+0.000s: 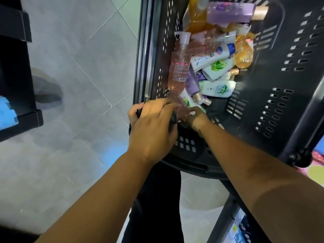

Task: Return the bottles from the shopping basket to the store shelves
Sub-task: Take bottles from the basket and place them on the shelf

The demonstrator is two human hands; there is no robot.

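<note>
Head view, looking straight down: a black shopping basket (pixel 273 109) with slotted walls fills the upper right, over a grey tiled floor (pixel 70 88). Its bottles lie heaped toward the far left part: a pink pump bottle (pixel 178 67) with a barcode label lies along the left wall, an orange bottle (pixel 196 16) and a lilac bottle with a gold cap (pixel 231 13) lie at the far end, an amber bottle (pixel 243 51) to the right, and several white bottles with green leaf prints (pixel 217 67) in the middle. At the near corner both hands meet on a clear pinkish bottle (pixel 178 104), which is blurred and tilts up against the rim. The right hand (pixel 196 120) has its fingers curled round the bottle's near end. The left hand (pixel 150 127) lies over the corner, thumb hooked on the rim, fingers held close together and touching the bottle's side; whether they clasp it cannot be told. A black store shelf (pixel 17 71) stands at the left edge.
</note>
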